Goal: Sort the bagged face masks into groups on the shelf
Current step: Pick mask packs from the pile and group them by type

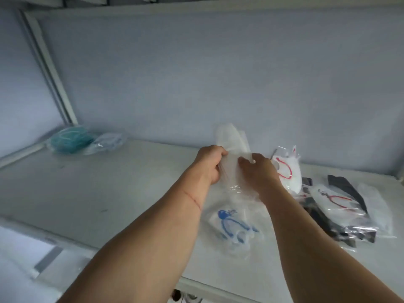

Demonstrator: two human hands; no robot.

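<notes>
Both hands hold a stack of white bagged masks [231, 138] upright above the white shelf [91, 193]. My left hand [209, 165] grips its left edge, and my right hand [260, 171] pinches its right side. Below the hands lies a bagged mask with blue straps [231, 224]. To the right are bagged white masks with red straps [286, 171], one leaning near the back wall and another [336, 202] lying on a mixed pile with black masks [347, 186]. A teal bagged mask [70, 139] and a pale bagged mask [107, 142] sit at the far left.
The shelf has a pale back wall [218, 73], a white upright post [50, 68] at the left and another shelf overhead [196, 1]. Bare shelf surface stretches between the teal group and my hands. The front rail [209, 289] runs below my forearms.
</notes>
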